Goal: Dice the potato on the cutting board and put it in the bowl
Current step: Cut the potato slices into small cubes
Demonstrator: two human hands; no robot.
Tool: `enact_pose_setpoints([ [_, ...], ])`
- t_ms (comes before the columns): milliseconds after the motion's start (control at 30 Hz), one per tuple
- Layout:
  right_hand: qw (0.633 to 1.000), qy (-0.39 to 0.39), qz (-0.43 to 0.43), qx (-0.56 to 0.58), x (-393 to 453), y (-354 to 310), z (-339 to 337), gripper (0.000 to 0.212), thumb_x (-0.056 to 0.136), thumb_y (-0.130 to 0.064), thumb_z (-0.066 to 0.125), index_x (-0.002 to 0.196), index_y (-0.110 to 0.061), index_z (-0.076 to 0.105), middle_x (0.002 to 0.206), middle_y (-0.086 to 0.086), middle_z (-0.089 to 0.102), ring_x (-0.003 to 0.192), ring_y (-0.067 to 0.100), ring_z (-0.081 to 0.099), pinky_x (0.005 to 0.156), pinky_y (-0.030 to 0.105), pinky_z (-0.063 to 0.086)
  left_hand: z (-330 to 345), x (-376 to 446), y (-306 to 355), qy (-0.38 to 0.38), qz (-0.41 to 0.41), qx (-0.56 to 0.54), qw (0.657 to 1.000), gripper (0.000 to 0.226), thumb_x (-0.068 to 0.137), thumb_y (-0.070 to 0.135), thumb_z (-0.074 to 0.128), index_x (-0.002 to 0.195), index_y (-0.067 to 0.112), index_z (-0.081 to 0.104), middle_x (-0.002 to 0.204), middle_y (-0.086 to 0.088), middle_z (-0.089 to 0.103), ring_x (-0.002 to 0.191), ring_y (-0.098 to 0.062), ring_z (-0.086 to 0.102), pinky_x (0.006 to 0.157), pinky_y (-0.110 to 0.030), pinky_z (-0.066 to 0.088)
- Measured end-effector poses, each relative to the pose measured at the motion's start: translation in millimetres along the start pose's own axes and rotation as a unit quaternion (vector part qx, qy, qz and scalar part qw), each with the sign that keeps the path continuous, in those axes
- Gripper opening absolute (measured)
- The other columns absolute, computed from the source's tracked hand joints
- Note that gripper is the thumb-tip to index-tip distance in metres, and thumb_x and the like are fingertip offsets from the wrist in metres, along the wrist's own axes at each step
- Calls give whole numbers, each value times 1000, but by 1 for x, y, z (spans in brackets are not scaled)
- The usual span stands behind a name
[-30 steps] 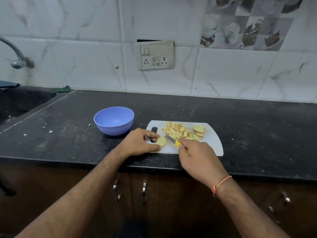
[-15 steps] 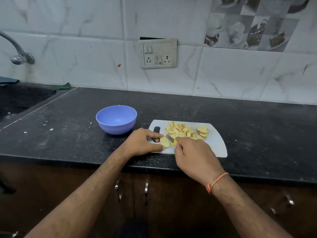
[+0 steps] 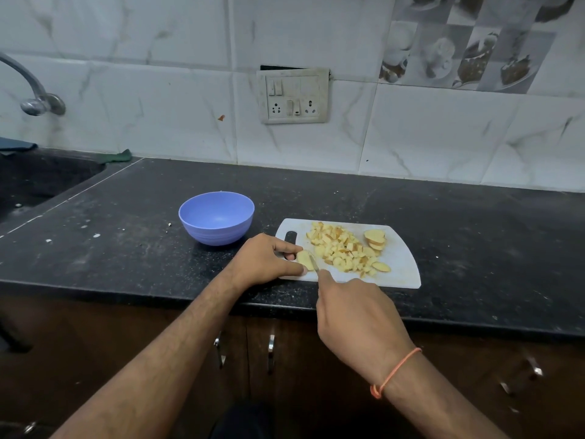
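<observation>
One pale yellow potato slice (image 3: 304, 258), firm but slippery-wet, pinched flat by left hand (image 3: 265, 259); right hand (image 3: 354, 315) clenched round small knife (image 3: 313, 263), blade just beside left fingertips.

White cutting board (image 3: 402, 264) on black counter, pale diced potato (image 3: 340, 250) heaped on it, empty blue bowl (image 3: 217, 217) just left

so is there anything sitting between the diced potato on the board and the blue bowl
Only the left hand, which lies across the board's left end, holding a potato slice, between the diced pile and the bowl. Otherwise just bare counter, and the bowl looks empty.
</observation>
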State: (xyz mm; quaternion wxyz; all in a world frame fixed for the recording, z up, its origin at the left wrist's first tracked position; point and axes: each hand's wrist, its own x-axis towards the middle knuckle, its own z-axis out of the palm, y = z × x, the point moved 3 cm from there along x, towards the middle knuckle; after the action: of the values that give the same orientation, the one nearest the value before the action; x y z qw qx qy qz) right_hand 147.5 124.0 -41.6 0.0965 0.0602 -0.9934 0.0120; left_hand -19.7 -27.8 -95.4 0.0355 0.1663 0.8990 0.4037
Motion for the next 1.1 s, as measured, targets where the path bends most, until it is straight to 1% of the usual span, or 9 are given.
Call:
enact_pose_setpoints([
  [67,1000,-6,-4,-1,-10,0,-1,53,107,-27,38,158,-17,28,84,2,55,71,23,47,49,32,27,0,-1,1,-3,0,5,1000,46,74,41,94,119,37,81,99,24,76,99,5,66,77,-9,44],
  [300,999,16,-5,30,-19,5,-14,39,109,-33,33,144,-20,44,74,-6,45,67,18,45,48,27,22,1,-1,-1,-7,2,-2,1000,48,75,41,94,121,37,80,97,28,75,95,11,63,77,-9,42],
  [400,998,48,4,48,-10,9,-18,41,109,-32,33,147,-22,43,78,-5,54,67,17,48,50,30,27,0,-3,-3,-15,5,-17,1000,52,74,41,95,123,37,78,97,28,76,91,16,62,77,-8,40],
  [533,996,58,9,68,8,9,-12,27,107,-29,34,124,-21,53,76,-3,58,65,16,51,50,31,29,-3,-3,-5,-15,6,-51,999,50,75,35,95,123,35,79,99,25,78,90,10,64,84,-17,43],
  [600,996,58,10,72,16,6,-7,25,107,-29,35,121,-20,54,76,-3,57,65,16,51,49,29,27,-2,-2,-6,-9,8,-56,998,45,76,33,95,119,35,81,97,23,78,88,8,64,83,-19,44],
  [767,996,51,10,69,30,2,2,27,108,-30,35,126,-22,54,79,-3,58,68,16,53,49,28,25,-1,0,-7,-5,8,-58,998,42,75,32,94,116,35,82,94,24,79,99,2,69,94,-22,51],
  [867,997,41,8,60,32,-2,7,26,107,-29,36,123,-20,54,76,-3,54,68,18,52,48,28,24,-1,1,-7,-6,2,-55,998,41,75,31,95,115,34,83,93,25,78,96,5,69,88,-17,50],
  [967,998,28,1,57,31,-4,11,27,107,-29,36,128,-20,51,77,-2,53,68,19,50,48,30,23,-1,2,-7,-9,-1,-51,999,41,75,31,95,114,33,83,94,25,79,81,13,65,82,-14,47],
  [1100,999,16,-12,40,20,-2,10,32,108,-32,33,136,-22,46,76,-2,53,66,19,50,50,32,29,-1,2,-6,-10,-9,-38,999,43,75,33,95,116,34,83,96,26,79,87,10,67,83,-13,47],
])
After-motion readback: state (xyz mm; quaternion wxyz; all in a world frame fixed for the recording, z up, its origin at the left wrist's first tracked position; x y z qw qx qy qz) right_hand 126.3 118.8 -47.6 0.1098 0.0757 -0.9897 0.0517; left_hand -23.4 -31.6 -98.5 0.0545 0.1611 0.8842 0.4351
